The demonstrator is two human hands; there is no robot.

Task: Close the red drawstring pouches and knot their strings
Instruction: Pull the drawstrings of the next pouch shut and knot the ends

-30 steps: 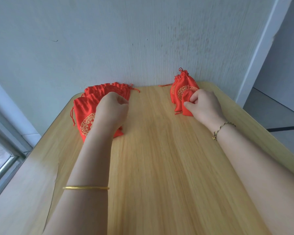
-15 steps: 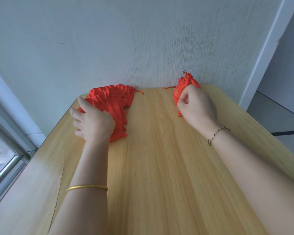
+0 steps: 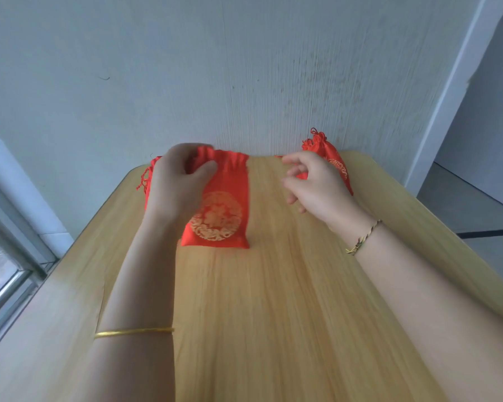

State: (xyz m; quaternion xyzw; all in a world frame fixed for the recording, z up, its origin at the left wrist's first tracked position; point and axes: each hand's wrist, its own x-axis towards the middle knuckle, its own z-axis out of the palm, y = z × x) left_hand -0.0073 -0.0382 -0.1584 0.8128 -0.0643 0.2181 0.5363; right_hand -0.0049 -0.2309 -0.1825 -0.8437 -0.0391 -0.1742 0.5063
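So, by my reckoning the job on this worktop (image 3: 273,300) is only partly done: a few closed pouches (image 3: 333,161) with bunched, knotted necks lie against the wall (image 3: 244,68) on my right, while a pile of open ones (image 3: 151,166) sits at the far left. The flat pouch (image 3: 218,216) between them, bright red with a round gold emblem, lies mouth toward the wall, its neck ruffled but not drawn shut. My left hand (image 3: 174,184) has its grip pinched on that neck; my right hand (image 3: 317,184) hovers beside it, fingers loose, holding nothing.
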